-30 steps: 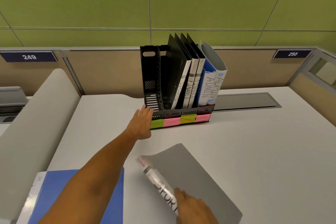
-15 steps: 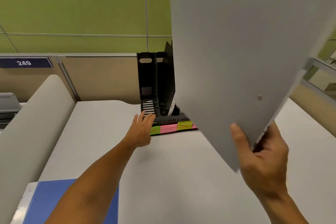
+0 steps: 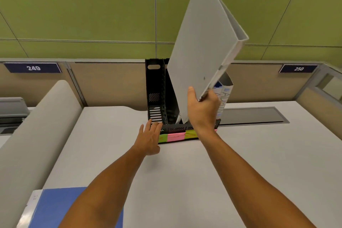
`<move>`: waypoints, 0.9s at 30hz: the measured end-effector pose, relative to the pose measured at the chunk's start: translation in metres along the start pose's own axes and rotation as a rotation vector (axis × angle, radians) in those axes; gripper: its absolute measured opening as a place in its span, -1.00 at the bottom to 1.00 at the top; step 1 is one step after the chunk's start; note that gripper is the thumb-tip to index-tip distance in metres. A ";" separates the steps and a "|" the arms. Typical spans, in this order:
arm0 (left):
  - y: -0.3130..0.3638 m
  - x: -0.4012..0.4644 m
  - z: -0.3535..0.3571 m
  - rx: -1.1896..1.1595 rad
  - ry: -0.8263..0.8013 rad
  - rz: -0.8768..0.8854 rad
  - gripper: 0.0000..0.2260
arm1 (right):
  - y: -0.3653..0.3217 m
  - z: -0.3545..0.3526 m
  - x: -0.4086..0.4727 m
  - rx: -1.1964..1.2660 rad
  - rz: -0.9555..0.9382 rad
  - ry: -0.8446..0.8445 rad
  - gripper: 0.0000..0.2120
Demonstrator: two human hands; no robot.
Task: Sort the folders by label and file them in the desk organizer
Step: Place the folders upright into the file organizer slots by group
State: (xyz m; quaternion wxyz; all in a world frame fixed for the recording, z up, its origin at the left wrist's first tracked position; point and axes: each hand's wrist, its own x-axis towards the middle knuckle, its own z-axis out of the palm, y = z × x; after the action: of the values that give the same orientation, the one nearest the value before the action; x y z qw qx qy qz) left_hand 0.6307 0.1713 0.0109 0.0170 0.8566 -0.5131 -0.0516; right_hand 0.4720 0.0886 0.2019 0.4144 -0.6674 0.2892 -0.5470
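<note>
Grey folder (image 3: 199,46) had swung away from the camera, tilted, lower corner now dipping into the black desk organizer (image 3: 157,98). Right hand (image 3: 202,109) gripped its lower edge, closed. Left hand (image 3: 150,135) lay open, fingers against the organizer's front left corner. Blue folder (image 3: 59,207) flat on desk (image 3: 259,163).

Rear wall: olive-green panelled wall (image 3: 83,5) with thin seams. Below it, a tan fabric cubicle partition (image 3: 107,81) carrying navy number plates 249 (image 3: 33,68) and 250 (image 3: 298,68). Pale grey laminate desk (image 3: 249,153) with a recessed grey cable-tray lid (image 3: 253,115).
</note>
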 end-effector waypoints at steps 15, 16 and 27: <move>0.001 0.003 0.000 0.003 -0.047 -0.023 -0.12 | 0.077 0.084 0.009 -0.138 0.332 0.003 -0.81; 0.001 0.003 0.000 0.001 -0.049 -0.023 -0.11 | 0.081 0.085 0.008 -0.130 0.350 0.001 -0.81; 0.004 0.002 0.002 -0.019 -0.038 -0.030 -0.11 | 0.038 0.061 0.026 0.132 0.029 0.395 -0.73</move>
State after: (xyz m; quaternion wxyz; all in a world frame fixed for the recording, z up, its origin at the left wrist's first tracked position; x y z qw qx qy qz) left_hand 0.6280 0.1680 0.0090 0.0148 0.8627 -0.5001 -0.0733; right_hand 0.5395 0.0626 0.1783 0.4003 -0.5142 0.3381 -0.6790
